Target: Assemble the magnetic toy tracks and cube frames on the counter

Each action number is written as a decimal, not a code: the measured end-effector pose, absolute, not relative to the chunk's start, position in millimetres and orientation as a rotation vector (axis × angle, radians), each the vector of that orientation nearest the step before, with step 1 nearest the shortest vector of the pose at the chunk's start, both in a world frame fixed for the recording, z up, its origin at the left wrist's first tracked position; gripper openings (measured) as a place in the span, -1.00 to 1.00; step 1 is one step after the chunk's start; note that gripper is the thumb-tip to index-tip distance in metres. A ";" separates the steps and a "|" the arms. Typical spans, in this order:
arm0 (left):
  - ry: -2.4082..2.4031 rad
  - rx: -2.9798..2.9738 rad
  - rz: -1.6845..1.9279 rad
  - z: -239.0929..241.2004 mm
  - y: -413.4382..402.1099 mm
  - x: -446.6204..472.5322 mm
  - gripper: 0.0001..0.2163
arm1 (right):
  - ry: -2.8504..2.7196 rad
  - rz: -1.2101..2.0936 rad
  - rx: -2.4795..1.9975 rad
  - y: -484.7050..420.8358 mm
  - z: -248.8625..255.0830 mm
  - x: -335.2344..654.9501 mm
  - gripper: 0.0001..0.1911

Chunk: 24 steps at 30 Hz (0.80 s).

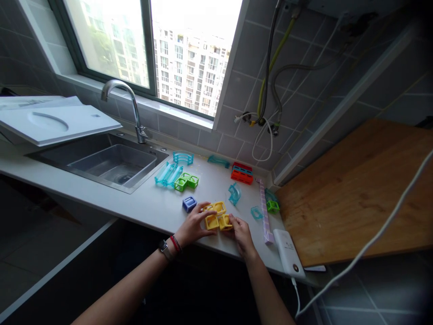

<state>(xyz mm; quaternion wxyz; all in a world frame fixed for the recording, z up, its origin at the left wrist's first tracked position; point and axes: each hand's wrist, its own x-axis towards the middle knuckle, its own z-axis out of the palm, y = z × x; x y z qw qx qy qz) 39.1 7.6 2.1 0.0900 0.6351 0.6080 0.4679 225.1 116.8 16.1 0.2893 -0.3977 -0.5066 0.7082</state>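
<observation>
Several yellow cube-shaped plastic blocks (212, 221) are grouped together near the counter's front edge. My left hand (196, 224) is closed around their left side, with fingers over the top and the thumb along the front. My right hand (241, 232) grips the right front yellow block, its fingertips on the block's side. Just left of the yellow blocks sits a blue block (189, 204). Beyond it are joined green blocks (186, 180), with clear turquoise track pieces (169, 174) beside them. A curved turquoise piece (234, 193) lies behind my right hand.
A red and blue stack of blocks (241, 173) stands near the wall. A long lilac strip (264, 212) and a white power bank (288, 253) with a cable lie right. A wooden board (358, 194) leans there. Left are the sink (135, 187) and faucet (133, 104).
</observation>
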 end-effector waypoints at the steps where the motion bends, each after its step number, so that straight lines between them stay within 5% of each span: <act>1: 1.814 1.885 1.401 1.7 7.6 39.2 -0.39 | -1.355 1.892 -1.064 117.1 16.2 222.2 -0.53; 14: 1.802 1.891 1.406 10.5 4.6 43.0 -0.42 | -1.477 1.589 -1.032 115.5 5.6 203.7 -0.55; 24: 1.838 1.885 1.459 11.1 2.3 43.7 -0.46 | -1.193 1.974 -0.831 109.1 15.1 219.5 -0.43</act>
